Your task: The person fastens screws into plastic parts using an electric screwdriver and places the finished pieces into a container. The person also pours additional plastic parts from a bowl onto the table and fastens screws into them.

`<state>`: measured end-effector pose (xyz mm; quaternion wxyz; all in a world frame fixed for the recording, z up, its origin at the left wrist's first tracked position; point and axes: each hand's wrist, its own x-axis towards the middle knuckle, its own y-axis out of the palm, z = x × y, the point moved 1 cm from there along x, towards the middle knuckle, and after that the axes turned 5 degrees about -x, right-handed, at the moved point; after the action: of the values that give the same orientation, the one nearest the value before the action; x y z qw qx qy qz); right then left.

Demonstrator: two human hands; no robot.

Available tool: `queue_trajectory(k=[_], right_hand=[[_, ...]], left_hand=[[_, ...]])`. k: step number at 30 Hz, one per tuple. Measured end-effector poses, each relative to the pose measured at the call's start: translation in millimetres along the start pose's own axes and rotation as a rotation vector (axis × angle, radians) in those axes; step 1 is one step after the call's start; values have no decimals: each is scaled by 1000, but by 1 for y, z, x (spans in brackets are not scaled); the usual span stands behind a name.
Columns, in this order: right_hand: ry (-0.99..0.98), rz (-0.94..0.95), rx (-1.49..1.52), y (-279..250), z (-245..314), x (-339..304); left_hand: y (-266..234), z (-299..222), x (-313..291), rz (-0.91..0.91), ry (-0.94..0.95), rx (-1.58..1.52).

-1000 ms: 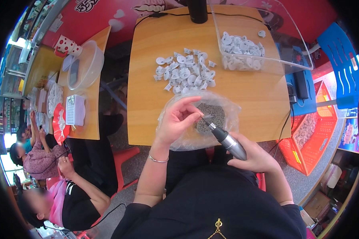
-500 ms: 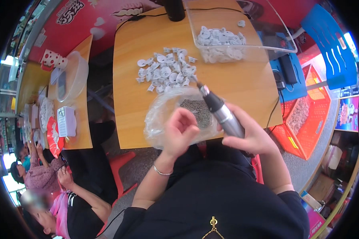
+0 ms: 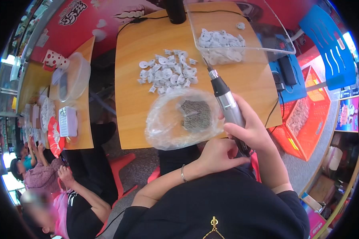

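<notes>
My right hand [image 3: 249, 129] is wrapped around a silver and black electric screwdriver [image 3: 229, 103], its thin bit pointing away from me and up. At the tool's black lower end, my left hand [image 3: 219, 156] has its fingers curled and its thumb against it; the exact contact is partly hidden. Left of the screwdriver, a clear plastic bag [image 3: 163, 127] lies spread on the table, with a heap of small grey metal pieces, apparently screws [image 3: 197, 115], on it. Beyond the bag is a loose pile of small white plastic parts [image 3: 169, 71] with round faces.
A clear plastic bin [image 3: 247, 48] at the far right holds more white parts. A dark cylinder [image 3: 174, 11] stands at the table's back edge. Beside the wooden table [image 3: 131, 111] are a blue stool [image 3: 295, 93], an orange crate [image 3: 307, 131] and, leftward, a seated person [image 3: 83, 199].
My left hand has moved from above the bag, down and right to the screwdriver's lower end. The screwdriver has shifted slightly right and stands more upright in view.
</notes>
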<state>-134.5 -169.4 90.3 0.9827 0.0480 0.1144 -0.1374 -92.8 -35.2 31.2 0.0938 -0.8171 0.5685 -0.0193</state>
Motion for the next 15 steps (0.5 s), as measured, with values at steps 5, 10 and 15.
queue_trajectory(k=[5,10,15], right_hand=[[-28,-13,1,-7,-15,-7],[40,-12,-62,-25,-25,-22],[97,36,-58,-27,-36,-31]], left_hand=[[-25,2,0,188,265,41],[-106,8,5,-299,230,37],[-200,58,33,-840,87,325]])
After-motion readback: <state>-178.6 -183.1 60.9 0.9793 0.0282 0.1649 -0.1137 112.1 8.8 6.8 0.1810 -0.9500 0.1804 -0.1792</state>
